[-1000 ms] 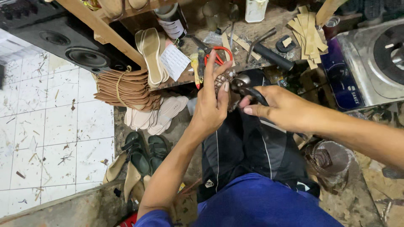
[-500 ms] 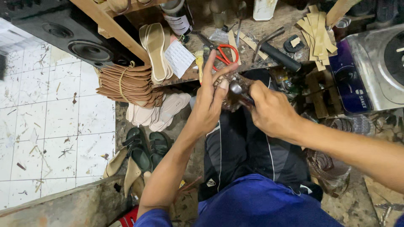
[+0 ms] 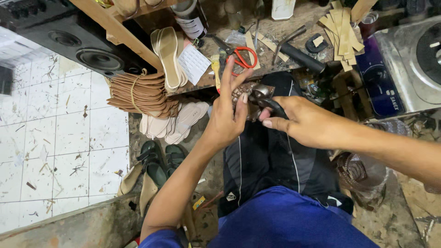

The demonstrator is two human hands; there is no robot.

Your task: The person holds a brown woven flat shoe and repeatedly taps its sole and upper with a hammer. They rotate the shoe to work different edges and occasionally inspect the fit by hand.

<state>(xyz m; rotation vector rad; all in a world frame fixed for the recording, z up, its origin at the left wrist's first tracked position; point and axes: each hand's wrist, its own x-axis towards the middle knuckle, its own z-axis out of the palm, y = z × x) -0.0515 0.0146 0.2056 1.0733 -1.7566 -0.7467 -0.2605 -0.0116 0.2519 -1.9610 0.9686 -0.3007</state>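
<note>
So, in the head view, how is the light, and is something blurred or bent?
In the head view, light is uneven: the white tiled floor at left is bright, nearly washed out, while the workbench lies dimmer. Both hands, left and right, look sharp on the brown piece. The wide lens bends the edges, and the metal machine shows mild glare.

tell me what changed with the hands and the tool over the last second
The right hand with its black-handled metal tool moved in toward the left hand, closing the gap seen a second ago; the tool head now meets the small brown woven piece that the left hand keeps in its grip. Nothing was let go. The red-handled scissors, tied stack of brown soles and pale insoles lie as before.
</note>
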